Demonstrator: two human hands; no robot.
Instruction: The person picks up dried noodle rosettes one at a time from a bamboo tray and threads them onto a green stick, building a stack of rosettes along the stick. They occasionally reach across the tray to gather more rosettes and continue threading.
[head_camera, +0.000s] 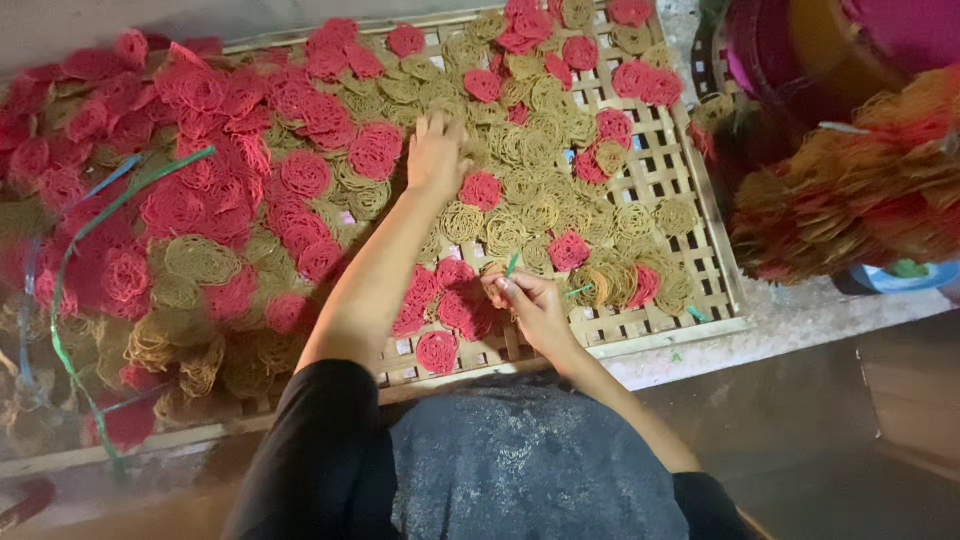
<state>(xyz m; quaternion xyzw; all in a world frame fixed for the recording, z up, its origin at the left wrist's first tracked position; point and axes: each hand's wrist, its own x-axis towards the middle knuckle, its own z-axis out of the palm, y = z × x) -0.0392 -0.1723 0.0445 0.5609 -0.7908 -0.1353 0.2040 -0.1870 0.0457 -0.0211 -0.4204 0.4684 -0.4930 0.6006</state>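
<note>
A wide woven bamboo tray (700, 250) lies flat, covered with several round coiled discs, some red (375, 150), some tan (505, 232). My left hand (436, 152) reaches far across the tray, fingers spread flat on the discs near a red one (481, 190). My right hand (532, 302) sits near the tray's front edge, fingers closed around a small stack of discs (610, 285) with a thin green strip (511, 264) sticking up from it.
A long green plastic strip (70, 260) curls over the discs at left. Bundled stacks of red and tan discs (850, 190) lie at right beside a pink basin (800, 50) and a blue dish (910, 275). Concrete ledge (800, 320) runs along the tray's front.
</note>
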